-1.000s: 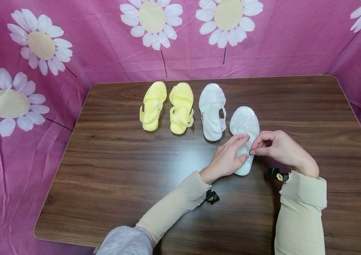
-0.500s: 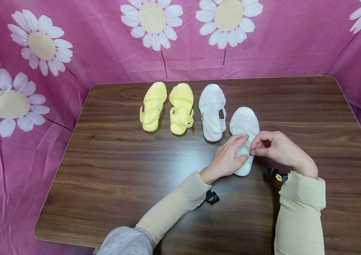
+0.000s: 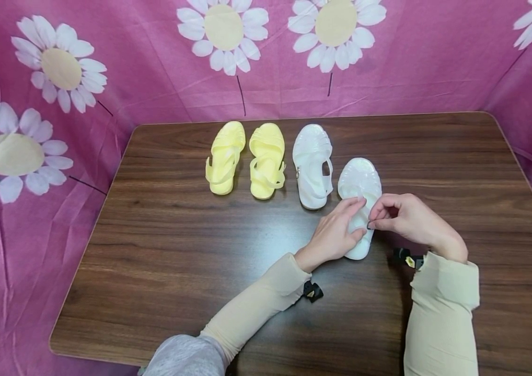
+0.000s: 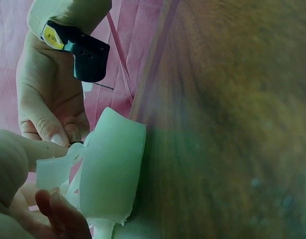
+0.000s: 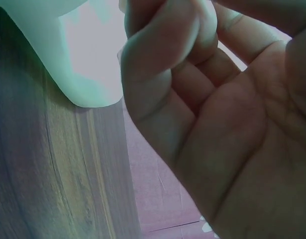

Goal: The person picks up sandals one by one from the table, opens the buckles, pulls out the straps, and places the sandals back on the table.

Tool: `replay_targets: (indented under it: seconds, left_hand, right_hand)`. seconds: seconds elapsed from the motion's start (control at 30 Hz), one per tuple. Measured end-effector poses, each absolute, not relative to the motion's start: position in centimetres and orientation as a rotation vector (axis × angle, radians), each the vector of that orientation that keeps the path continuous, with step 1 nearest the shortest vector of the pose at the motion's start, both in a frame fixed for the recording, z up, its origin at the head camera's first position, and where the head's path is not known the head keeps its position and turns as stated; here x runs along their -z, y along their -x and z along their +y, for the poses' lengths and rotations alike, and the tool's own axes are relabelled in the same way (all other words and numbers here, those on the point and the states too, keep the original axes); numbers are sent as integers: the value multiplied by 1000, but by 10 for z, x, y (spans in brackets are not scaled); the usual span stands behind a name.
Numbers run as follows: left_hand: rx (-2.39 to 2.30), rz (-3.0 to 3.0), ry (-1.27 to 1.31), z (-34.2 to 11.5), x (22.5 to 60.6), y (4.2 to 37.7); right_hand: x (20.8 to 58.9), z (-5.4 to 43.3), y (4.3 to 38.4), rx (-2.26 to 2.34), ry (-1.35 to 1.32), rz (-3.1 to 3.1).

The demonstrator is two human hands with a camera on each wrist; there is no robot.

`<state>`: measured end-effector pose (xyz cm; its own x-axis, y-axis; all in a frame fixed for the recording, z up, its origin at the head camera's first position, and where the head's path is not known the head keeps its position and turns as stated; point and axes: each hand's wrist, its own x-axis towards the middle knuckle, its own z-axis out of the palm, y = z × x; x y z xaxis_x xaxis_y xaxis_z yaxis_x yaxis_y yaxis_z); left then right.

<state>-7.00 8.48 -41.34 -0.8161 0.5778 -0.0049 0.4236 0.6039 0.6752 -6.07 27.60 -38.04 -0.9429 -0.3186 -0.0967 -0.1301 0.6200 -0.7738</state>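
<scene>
Toward the right half of the table lies a white jelly sandal (image 3: 360,177), toe pointing away, with both hands at its strap. My left hand (image 3: 334,232) comes over it from the left, holding it around the strap, thumb near the heel. On the other side, my right hand (image 3: 402,214) pinches the strap's end at the sandal's right edge between thumb and bent forefinger. The left wrist view shows the sandal's heel (image 4: 113,169) and the loose strap loop (image 4: 53,172) between the hands. The buckle itself is hidden by the fingers.
Left of the worked sandal stands its white mate (image 3: 313,156), set a little farther back. Two yellow jelly sandals (image 3: 228,151) are lined up beyond it to the left. Pink cloth (image 3: 275,94) with printed daisies surrounds the brown wooden table (image 3: 162,261).
</scene>
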Motion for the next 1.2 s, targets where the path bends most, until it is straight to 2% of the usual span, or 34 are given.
replay_targets:
  seconds: [0.83, 1.2]
  left_hand:
    - [-1031, 2594, -784, 85, 415, 72]
    - [-1008, 2579, -865, 83, 412, 72]
  right_hand:
    - [379, 277, 60, 1234, 372, 2598]
    - [378, 279, 61, 1254, 320, 2565]
